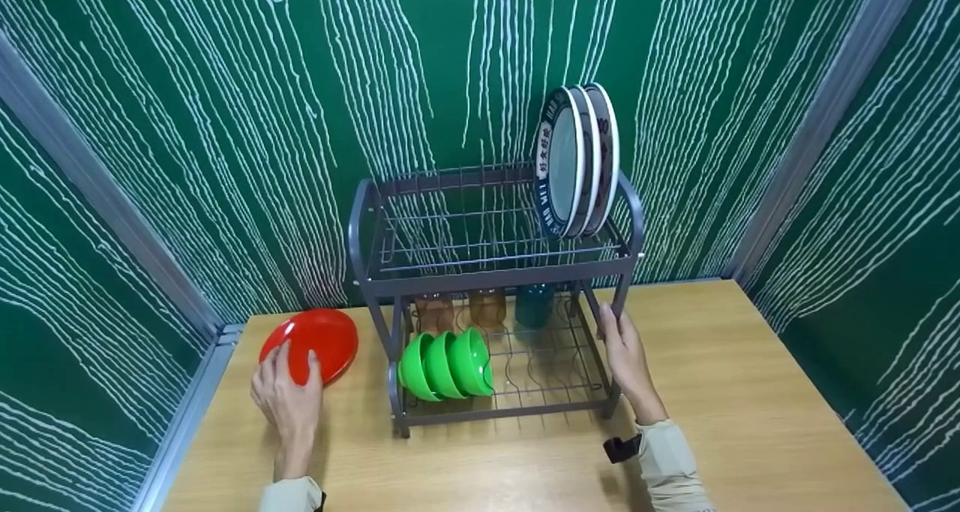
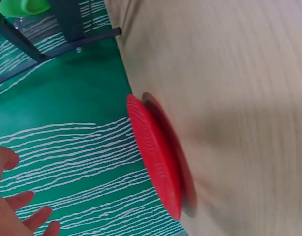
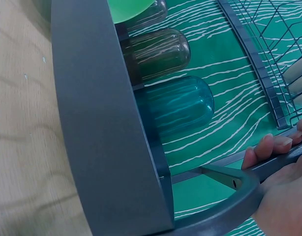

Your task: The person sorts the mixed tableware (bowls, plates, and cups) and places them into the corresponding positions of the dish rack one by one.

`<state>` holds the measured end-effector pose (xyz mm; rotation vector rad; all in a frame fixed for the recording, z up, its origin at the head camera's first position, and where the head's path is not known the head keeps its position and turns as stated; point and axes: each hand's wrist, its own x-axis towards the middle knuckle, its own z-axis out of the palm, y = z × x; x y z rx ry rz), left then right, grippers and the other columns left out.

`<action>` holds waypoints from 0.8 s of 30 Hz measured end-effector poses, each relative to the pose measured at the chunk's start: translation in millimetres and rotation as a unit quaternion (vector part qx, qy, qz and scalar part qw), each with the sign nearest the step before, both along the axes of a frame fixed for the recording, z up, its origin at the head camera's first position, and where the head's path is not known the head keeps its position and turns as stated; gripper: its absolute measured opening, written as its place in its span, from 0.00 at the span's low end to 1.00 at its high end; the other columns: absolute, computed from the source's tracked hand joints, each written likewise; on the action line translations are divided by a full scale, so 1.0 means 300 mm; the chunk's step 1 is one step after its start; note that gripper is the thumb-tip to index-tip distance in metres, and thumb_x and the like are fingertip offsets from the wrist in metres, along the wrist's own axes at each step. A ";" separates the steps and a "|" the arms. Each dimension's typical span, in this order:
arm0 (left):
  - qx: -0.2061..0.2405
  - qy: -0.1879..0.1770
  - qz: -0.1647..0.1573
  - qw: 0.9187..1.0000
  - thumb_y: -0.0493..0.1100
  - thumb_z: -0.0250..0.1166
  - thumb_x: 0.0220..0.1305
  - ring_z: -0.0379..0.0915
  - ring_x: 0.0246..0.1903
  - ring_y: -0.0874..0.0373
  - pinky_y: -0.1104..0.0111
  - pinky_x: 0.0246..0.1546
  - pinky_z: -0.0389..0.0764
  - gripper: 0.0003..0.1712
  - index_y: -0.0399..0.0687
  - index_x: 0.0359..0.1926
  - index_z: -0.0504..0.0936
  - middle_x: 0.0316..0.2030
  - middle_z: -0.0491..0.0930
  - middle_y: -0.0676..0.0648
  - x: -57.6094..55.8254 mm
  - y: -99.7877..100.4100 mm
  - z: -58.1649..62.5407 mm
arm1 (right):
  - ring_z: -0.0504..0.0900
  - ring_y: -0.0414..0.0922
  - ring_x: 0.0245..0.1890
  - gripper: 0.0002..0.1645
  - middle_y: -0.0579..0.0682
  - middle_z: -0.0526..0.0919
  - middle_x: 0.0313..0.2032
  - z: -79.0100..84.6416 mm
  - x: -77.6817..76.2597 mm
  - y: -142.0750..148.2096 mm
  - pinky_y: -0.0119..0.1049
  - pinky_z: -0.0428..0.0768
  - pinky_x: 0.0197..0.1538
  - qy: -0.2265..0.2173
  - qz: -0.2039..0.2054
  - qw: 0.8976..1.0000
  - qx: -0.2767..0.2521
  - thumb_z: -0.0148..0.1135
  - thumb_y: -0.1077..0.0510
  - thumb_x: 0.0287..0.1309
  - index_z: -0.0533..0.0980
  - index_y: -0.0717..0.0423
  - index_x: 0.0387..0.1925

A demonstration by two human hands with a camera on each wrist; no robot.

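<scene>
At the table's left lies a round red plate (image 1: 330,341), also seen edge-on as a red disc (image 2: 153,155) in the left wrist view. My left hand (image 1: 289,396) hovers near its front side, thumb and fingers spread; in the left wrist view a gap separates the fingers (image 2: 39,219) from it. My right hand (image 1: 628,356) grips the right-side post of a dark grey two-tier dish rack (image 1: 495,278). In the right wrist view its fingertips (image 3: 281,145) curl over the dark metal bar.
Three green bowls (image 1: 471,365) lean in a row on the rack's lower tier. Behind them stand upturned cups, including a teal cup (image 1: 534,307) and an amber cup (image 1: 487,307). Three patterned plates (image 1: 564,168) stand upright at the upper tier's right. A green wall (image 1: 247,159) rises behind.
</scene>
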<state>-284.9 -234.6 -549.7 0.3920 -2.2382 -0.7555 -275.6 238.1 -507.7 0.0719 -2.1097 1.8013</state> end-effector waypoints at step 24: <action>-0.031 -0.176 -0.049 0.983 0.56 0.71 0.51 0.40 0.67 0.32 0.39 0.66 0.43 0.53 0.49 0.73 0.53 0.71 0.46 0.34 -0.058 -0.051 -0.162 | 0.65 0.46 0.28 0.21 0.52 0.66 0.28 -0.004 0.004 0.000 0.37 0.63 0.32 -0.006 -0.008 1.000 0.004 0.41 0.52 0.74 0.66 0.69 0.36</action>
